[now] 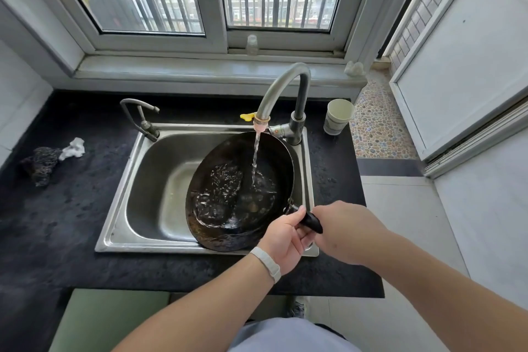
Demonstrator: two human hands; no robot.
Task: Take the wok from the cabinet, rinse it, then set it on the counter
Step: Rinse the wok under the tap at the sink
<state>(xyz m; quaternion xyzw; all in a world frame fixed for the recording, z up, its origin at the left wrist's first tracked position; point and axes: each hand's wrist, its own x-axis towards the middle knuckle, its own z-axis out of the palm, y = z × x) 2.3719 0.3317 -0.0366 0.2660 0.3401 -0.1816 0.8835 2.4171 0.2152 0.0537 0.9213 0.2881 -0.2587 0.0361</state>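
- The black wok (240, 191) sat tilted in the stainless steel sink (148, 180), its near rim leaning on the sink's front edge and its far rim up near the faucet base.
- Both hands gripped the wok's dark handle (310, 221), which stuck out over the sink's front right corner.
- The left hand (285, 240), with a white band (267, 263) on its wrist, was curled around the handle from below and from the left.
- The right hand (343, 228) was clenched over the handle's outer end from the right, with the handle's dark tip showing between the two hands.
- A stream of water (255, 156) ran from the gooseneck faucet (285, 88) into the wok, striking the right part of the bowl, and water pooled and rippled across the bottom.
- A smaller tap (141, 118) stood at the sink's back left corner.
- On the black counter (57, 223), a dark scouring pad (41, 164) and a crumpled white scrap (74, 148) lay well to the left of the sink.
- A paper cup (337, 117) stood on the counter just right of the faucet.
- A small clear bottle (252, 44) stood on the window sill behind the faucet.
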